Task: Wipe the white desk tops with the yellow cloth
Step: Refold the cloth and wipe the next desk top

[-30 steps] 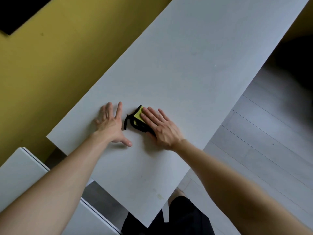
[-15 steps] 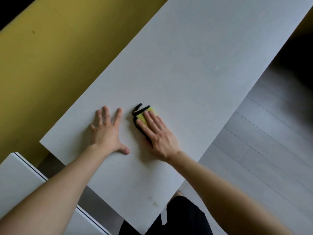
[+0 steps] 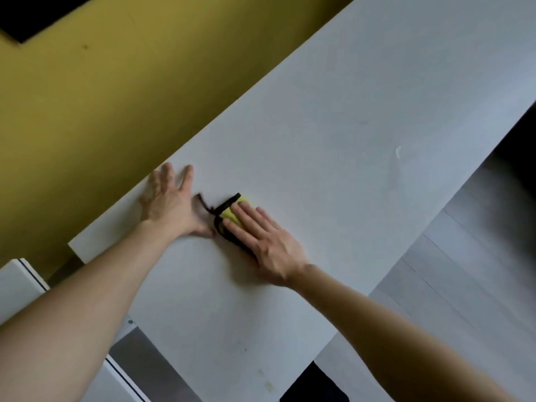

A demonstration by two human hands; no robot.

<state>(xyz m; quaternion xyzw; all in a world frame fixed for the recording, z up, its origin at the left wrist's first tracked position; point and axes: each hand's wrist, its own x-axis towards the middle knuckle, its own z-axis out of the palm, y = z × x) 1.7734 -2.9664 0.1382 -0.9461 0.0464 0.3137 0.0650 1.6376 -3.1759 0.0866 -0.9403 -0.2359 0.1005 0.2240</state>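
Finding: no legible text, label, brand, number or sign in view. The flat white desk top carries only faint smudges, none forming characters. The folded yellow cloth with black edging shows no readable print. The mustard-yellow wall at far left and the second white desk panel at near left bear no lettering.

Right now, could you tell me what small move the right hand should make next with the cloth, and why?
Probably slide the yellow cloth farther along the white desk top toward the pale smear: the right hand presses flat on it, and the left hand braces flat beside it.
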